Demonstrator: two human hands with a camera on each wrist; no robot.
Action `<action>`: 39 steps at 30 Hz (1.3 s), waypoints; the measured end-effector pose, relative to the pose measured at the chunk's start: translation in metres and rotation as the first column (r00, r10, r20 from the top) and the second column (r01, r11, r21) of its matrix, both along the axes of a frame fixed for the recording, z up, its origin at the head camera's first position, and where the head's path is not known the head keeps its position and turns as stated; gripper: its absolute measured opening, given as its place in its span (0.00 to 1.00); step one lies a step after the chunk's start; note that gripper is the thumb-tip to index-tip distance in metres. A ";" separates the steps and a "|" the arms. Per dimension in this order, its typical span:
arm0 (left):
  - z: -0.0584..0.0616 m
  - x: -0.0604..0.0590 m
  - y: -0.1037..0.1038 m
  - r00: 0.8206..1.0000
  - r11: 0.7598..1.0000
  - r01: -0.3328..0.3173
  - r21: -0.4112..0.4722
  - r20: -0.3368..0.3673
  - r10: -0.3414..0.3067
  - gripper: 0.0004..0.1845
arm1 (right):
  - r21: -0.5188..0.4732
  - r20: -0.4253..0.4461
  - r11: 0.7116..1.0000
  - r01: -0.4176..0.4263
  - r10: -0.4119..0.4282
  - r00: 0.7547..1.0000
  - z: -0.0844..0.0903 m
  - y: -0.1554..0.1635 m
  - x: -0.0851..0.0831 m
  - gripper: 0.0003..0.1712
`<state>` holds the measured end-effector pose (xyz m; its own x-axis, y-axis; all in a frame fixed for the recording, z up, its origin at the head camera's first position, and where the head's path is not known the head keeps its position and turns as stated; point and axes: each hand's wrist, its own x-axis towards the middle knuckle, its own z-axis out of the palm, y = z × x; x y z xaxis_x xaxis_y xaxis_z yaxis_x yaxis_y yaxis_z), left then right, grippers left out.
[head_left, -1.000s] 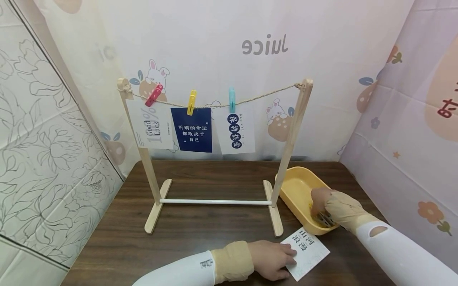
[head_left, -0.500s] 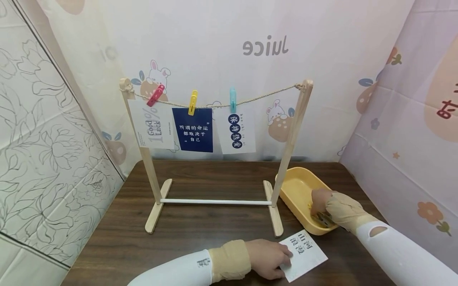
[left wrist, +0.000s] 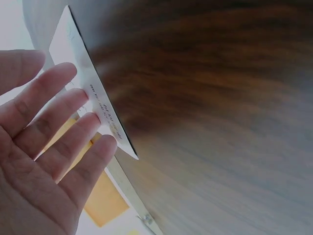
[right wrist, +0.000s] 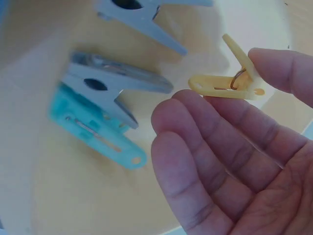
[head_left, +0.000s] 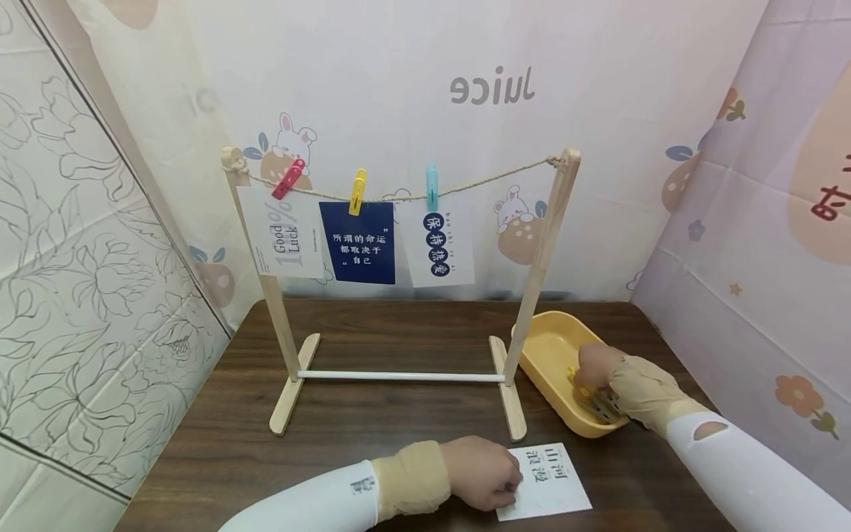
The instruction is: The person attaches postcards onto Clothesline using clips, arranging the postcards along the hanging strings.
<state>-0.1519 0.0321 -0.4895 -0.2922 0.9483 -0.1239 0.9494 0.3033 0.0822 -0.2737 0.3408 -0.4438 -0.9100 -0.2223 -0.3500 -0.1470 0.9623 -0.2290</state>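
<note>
My left hand (head_left: 480, 473) rests its fingertips on a white card (head_left: 555, 484) with dark Chinese characters, lying on the table. Seen from the left wrist, the fingers are gently bent against the card (left wrist: 80, 68), with the thumb apart. Inside the yellow tray (head_left: 547, 355), my right hand (head_left: 596, 366) pinches a yellow clothespin (right wrist: 220, 87) between thumb and fingers. Grey clothespins (right wrist: 117, 76) and a turquoise clothespin (right wrist: 98, 129) lie beside that hand in the tray.
A wooden stand (head_left: 532, 295) with a string stands behind the hands. On the string hang a Good Luck card (head_left: 282, 236), a navy card (head_left: 359, 258) and a white card (head_left: 459, 266), held by red, yellow and blue clothespins. Patterned cloth surrounds the table (head_left: 399, 336).
My left hand has slid left along the table, bringing the card with it and turning it. The right hand stays in the tray, where the yellow clothespin shows more.
</note>
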 end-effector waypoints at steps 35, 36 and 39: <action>0.006 -0.005 -0.015 0.950 0.951 -0.296 -0.088 -0.133 0.283 0.42 | -0.114 0.033 0.993 0.022 -0.019 0.999 0.024 -0.017 -0.001 0.07; 0.006 -0.005 -0.015 0.950 0.951 -0.297 -0.090 -0.127 0.284 0.42 | -0.116 0.031 0.993 0.015 -0.012 0.999 0.023 -0.017 -0.001 0.06; 0.006 -0.007 -0.015 0.955 0.954 -0.286 -0.086 -0.110 0.276 0.41 | -0.124 0.016 0.992 -0.007 0.009 1.000 0.023 -0.016 -0.001 0.06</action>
